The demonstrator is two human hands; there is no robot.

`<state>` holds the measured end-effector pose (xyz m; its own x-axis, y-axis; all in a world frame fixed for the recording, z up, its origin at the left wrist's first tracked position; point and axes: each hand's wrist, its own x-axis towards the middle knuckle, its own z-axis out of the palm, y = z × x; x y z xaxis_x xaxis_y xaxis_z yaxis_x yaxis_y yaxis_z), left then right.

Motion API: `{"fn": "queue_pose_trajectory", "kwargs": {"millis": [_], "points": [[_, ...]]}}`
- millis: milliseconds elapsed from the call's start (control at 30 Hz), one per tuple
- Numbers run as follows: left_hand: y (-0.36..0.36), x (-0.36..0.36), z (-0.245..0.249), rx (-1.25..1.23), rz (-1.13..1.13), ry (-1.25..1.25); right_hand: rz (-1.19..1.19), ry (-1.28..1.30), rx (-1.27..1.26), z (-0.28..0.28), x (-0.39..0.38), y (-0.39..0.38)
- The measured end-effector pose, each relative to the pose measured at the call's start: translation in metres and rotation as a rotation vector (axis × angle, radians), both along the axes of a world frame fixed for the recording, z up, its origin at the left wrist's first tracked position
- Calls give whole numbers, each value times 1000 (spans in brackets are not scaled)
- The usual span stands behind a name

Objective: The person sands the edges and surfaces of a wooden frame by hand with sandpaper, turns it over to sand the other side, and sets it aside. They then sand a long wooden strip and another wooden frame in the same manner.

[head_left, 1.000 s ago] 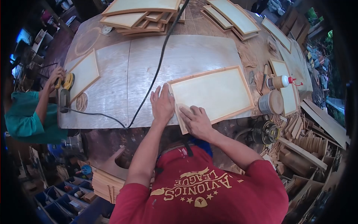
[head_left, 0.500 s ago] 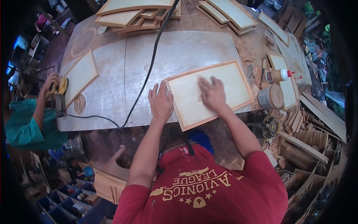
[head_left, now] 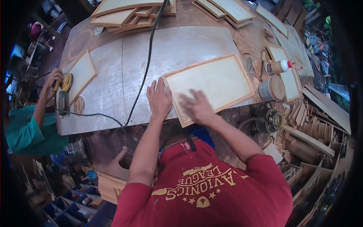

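Observation:
A shallow wood-framed panel with a pale flat face lies tilted on the worktable. My left hand rests flat at the panel's left edge, fingers stretched out and touching the frame. Over the lower left part of the panel's face is my right hand, blurred by motion, its fingers spread and flat. Whether anything thin lies under that palm is hidden.
At left, another person's hand holds a yellow sander on a second panel. A black cord crosses the table. Framed panels are stacked behind. A glue bottle and tub stand right.
My right hand has swept left and toward me across the panel. My left hand stays at the panel's left edge. The view has shifted slightly.

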<state>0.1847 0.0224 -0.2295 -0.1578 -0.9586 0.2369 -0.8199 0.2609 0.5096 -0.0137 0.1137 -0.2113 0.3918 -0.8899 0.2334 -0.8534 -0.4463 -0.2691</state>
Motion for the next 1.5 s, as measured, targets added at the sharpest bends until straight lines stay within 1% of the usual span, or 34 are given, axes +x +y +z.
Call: {"fn": "queue_pose_trajectory", "kwargs": {"millis": [33,100,167,200,300,400,467,533,633,767,867,967,1000,1100,1133,1167,1233,1267,1333,1400,1433,1500], "points": [[1,-1,-1,-5,-8,2,64,110,51,2,11,-2],[-2,0,-4,-18,-16,12,41,65,90,12,-3,-5],[1,1,-6,-23,-14,22,42,98,124,15,-18,1],[0,2,-7,-32,-16,24,40,111,136,19,-19,2],[1,4,-5,-40,-21,26,13,38,194,29,-9,9],[0,4,-3,1,-10,18,22,53,194,24,0,14],[0,3,-5,-21,-5,5,97,54,178,19,7,9],[-1,0,-4,-30,-7,4,146,77,183,25,7,1],[2,1,-6,-11,-12,4,41,74,128,19,7,-20],[-1,0,-6,-3,2,-6,169,97,147,18,4,-5],[-2,-3,-5,5,12,0,198,55,170,18,-2,2],[2,1,-9,-25,2,-32,76,42,68,6,6,-38],[0,-1,-9,-50,4,-37,36,33,66,17,12,-53],[-1,-1,-5,-16,-1,-6,91,18,67,-2,7,-43],[-1,-1,-3,-8,0,-13,156,66,64,1,1,-25],[-2,-2,1,-2,5,-17,162,51,84,5,-2,-6],[1,-2,0,7,17,-29,151,71,124,11,-1,3],[4,-2,-2,1,15,-38,107,67,116,11,3,-1],[-1,-3,2,4,9,-27,19,66,74,13,11,-37],[0,-4,6,49,19,20,33,34,85,16,13,-62],[-2,-4,5,21,11,16,42,17,99,15,13,-65],[0,-1,-1,-16,-9,4,98,70,76,7,10,-37]]}}
